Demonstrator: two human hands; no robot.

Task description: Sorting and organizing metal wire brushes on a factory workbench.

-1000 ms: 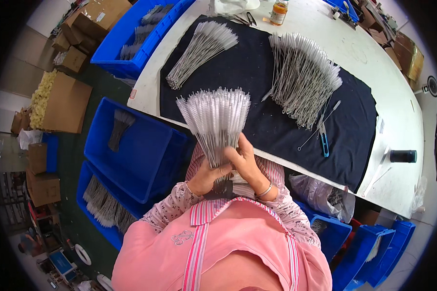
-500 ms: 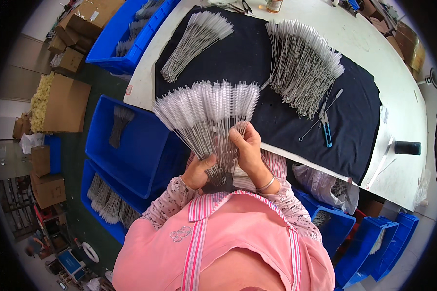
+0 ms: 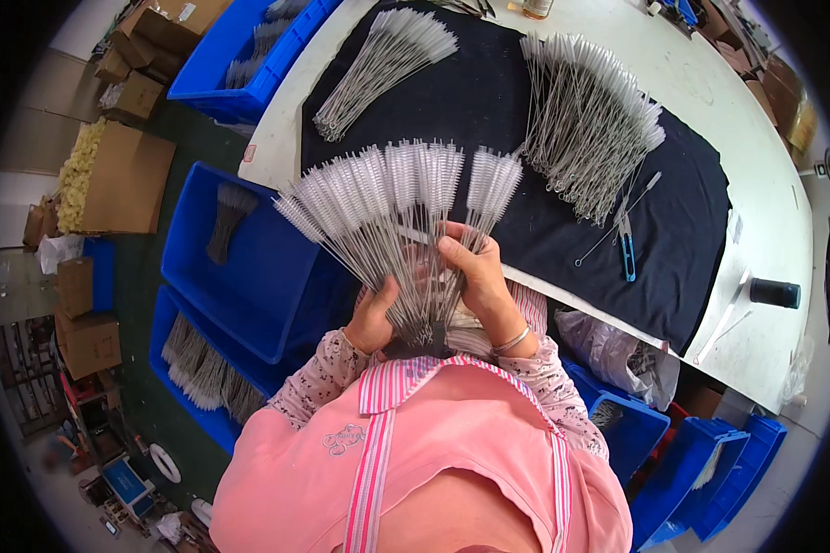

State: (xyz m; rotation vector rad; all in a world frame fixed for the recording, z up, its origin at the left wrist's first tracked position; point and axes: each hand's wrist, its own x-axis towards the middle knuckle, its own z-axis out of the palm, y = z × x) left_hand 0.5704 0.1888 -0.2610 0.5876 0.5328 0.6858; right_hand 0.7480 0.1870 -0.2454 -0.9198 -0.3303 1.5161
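A fanned bunch of wire tube brushes (image 3: 364, 198) with white bristles is held in front of me, bristles pointing away and wire ends toward my apron. My left hand (image 3: 373, 318) is closed round the left side of the bunch, low on the wires. My right hand (image 3: 475, 276) pinches a smaller cluster of brushes (image 3: 494, 184) at the right, a gap parting its heads from the others. Beyond them, a small pile of brushes (image 3: 383, 69) and a larger pile (image 3: 590, 120) lie on the black cloth (image 3: 480, 88).
At the right of the cloth lie blue-handled snips (image 3: 628, 253) beside loose brushes. A dark cylinder (image 3: 775, 293) rests on the white table (image 3: 765, 212). To my left, a blue bin (image 3: 240, 295) holds one brush bundle; another bin (image 3: 161, 346) holds more. Cardboard boxes (image 3: 129, 180) stand farther left.
My right hand has moved slightly right, and a cluster of brushes now stands apart from the rest of the fan. The left hand stays on the bunch. The view has shifted slightly.
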